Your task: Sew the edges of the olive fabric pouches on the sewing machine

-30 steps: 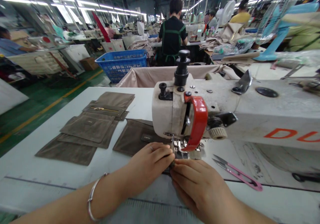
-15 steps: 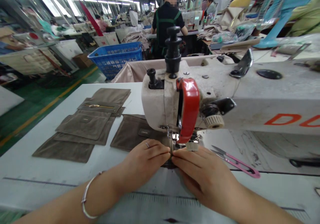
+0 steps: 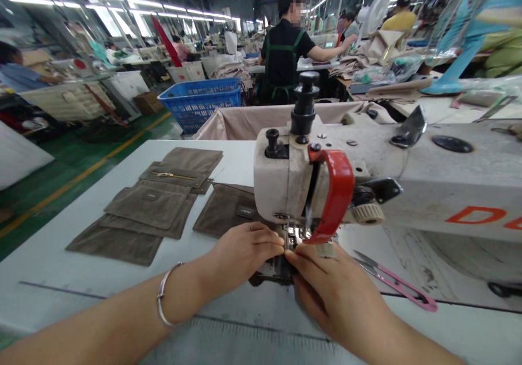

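Observation:
My left hand [image 3: 240, 251] and my right hand [image 3: 330, 289] meet fingertip to fingertip just in front of the presser foot [image 3: 296, 237] of a cream sewing machine [image 3: 367, 185] with a red guard [image 3: 336, 193]. Both hands are closed in a pinch on a small dark piece [image 3: 271, 270] lying at the needle. A brown fabric panel [image 3: 228, 212] with a small label runs under the machine head, and my left hand rests partly on it. A metal bangle [image 3: 163, 294] circles my left wrist.
A stack of brown fabric pieces [image 3: 150, 207], one with a zipper, lies on the white table [image 3: 61, 256] at left. Pink thread snips [image 3: 395, 283] lie right of my hands. Behind stand a blue basket [image 3: 202, 101] and a person in black [image 3: 287, 49].
My fingertips have stayed pinched together at the needle. More of the small dark piece now shows below them. The camera view shifted slightly.

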`<state>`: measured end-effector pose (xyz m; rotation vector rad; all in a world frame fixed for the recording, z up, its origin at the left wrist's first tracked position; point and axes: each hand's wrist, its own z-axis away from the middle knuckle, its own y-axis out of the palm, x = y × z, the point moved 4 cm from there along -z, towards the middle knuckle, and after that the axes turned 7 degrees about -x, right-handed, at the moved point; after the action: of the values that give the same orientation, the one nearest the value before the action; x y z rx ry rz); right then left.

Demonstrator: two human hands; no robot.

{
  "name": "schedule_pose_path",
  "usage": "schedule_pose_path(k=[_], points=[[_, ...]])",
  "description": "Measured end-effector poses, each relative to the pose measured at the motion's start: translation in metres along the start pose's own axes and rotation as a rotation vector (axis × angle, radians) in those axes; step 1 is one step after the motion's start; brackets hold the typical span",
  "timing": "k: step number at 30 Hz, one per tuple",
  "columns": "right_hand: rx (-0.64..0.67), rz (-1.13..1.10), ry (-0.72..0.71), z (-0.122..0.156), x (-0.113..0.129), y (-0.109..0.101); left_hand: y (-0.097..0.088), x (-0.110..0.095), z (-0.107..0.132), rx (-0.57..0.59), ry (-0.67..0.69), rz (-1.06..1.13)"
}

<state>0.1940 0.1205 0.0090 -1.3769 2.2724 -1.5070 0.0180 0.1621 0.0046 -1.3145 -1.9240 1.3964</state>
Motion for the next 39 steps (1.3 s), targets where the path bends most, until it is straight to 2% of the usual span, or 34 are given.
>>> schedule_pose_path(k=[9, 17, 25, 31, 34, 39], points=[[0.004, 0.083, 0.014, -0.002, -0.002, 0.007, -0.003, 0.017, -0.014, -0.055, -0.066, -0.064], [-0.001, 0.078, 0.025, -0.003, -0.002, 0.005, 0.008, 0.032, -0.016, -0.068, -0.132, -0.145], [0.015, 0.076, 0.034, -0.002, -0.002, 0.006, 0.0, 0.026, -0.02, -0.032, -0.116, -0.178], [0.002, 0.049, 0.032, -0.001, -0.003, 0.005, -0.006, 0.015, -0.031, 0.076, -0.145, -0.217], [0.003, 0.038, 0.009, 0.001, -0.003, 0.004, -0.018, -0.001, -0.035, 0.145, -0.244, -0.175], [0.113, 0.085, -0.075, 0.003, 0.003, 0.006, -0.035, -0.013, -0.036, 0.293, -0.547, 0.148]])
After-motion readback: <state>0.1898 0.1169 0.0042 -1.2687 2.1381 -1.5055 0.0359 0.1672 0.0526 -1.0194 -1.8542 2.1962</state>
